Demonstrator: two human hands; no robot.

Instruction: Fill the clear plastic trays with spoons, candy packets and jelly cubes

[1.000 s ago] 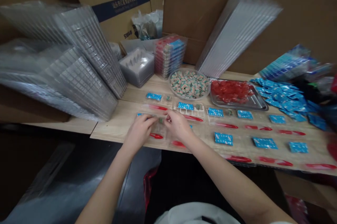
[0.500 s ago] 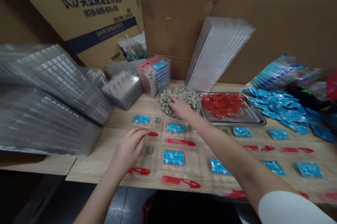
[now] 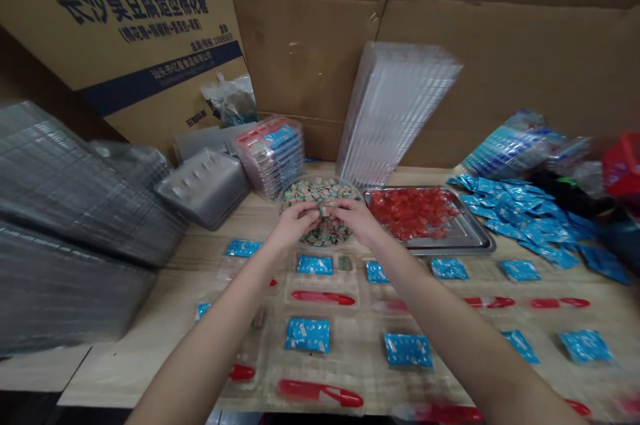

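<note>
Both my hands meet over a round clear bowl full of small green, white and orange wrapped candies. My left hand and my right hand have their fingers pinched together on candies between them, above the bowl's near side. On the wooden table in front of the bowl lie clear blister trays, each with a blue sachet and a red toy knife. One tray holds a candy beside its sachet.
A steel tray of red candies sits right of the bowl, with a heap of blue sachets further right. Stacks of empty clear trays stand at left, another stack leans on cardboard at the back. Filled packs are stacked behind the bowl.
My left hand left the near tray and rose to the candy bowl, joining my right hand, which reached there half a second ago. The view tilted up and forward.
</note>
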